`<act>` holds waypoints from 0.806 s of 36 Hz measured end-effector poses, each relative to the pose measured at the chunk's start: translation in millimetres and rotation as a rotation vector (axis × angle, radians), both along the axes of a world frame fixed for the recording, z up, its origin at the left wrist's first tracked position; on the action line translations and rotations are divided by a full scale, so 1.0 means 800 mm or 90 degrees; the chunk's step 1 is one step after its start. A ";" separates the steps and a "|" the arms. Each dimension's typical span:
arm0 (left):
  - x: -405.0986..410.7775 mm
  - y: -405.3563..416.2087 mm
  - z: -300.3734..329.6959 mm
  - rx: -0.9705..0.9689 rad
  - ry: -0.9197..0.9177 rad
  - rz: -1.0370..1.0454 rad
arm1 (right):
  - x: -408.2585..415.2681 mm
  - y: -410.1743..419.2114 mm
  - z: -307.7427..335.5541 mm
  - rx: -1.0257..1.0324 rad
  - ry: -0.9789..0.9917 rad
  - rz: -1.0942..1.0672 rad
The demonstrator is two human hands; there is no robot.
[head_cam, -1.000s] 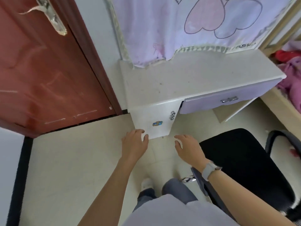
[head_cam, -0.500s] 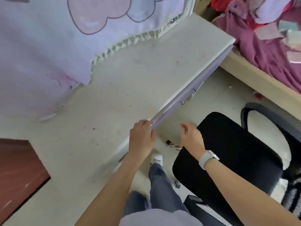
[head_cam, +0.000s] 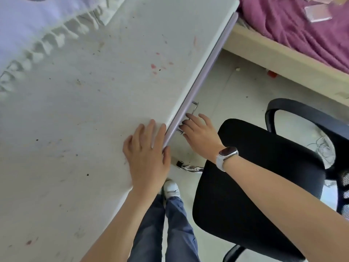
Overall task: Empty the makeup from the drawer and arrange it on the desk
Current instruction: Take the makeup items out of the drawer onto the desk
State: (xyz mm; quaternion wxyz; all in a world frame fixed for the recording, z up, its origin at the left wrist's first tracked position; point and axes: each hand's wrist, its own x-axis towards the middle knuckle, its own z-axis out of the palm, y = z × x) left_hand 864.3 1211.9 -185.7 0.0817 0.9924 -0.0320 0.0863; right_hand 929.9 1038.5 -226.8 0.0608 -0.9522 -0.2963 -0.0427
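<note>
The white desk (head_cam: 90, 103) fills the left of the view, its top stained and bare of makeup. Along its front edge runs the lilac drawer front (head_cam: 200, 80), closed, with a metal handle (head_cam: 194, 108). My left hand (head_cam: 147, 154) lies flat on the desk top at the front edge, its thumb hanging over the drawer front. My right hand (head_cam: 200, 133), a watch on its wrist, reaches under the edge with its fingertips at the handle. No makeup shows; the drawer's inside is hidden.
A black office chair (head_cam: 255, 186) stands close on the right, beside my legs. A wooden bed frame (head_cam: 283, 59) with purple bedding (head_cam: 302, 29) lies beyond it. A lilac cloth (head_cam: 37, 25) with a fringe hangs over the desk's back.
The camera has closed in over the desk. My left hand went from gripping the desk edge to lying flat on top. My right hand rose to the drawer handle.
</note>
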 end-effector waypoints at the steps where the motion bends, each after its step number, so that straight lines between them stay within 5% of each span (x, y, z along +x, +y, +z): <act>1: 0.000 0.001 -0.001 -0.001 -0.007 0.000 | 0.004 0.000 -0.004 0.015 -0.019 0.011; 29: -0.027 -0.057 0.023 -0.134 0.066 -0.091 | -0.026 -0.073 -0.002 0.038 0.034 0.033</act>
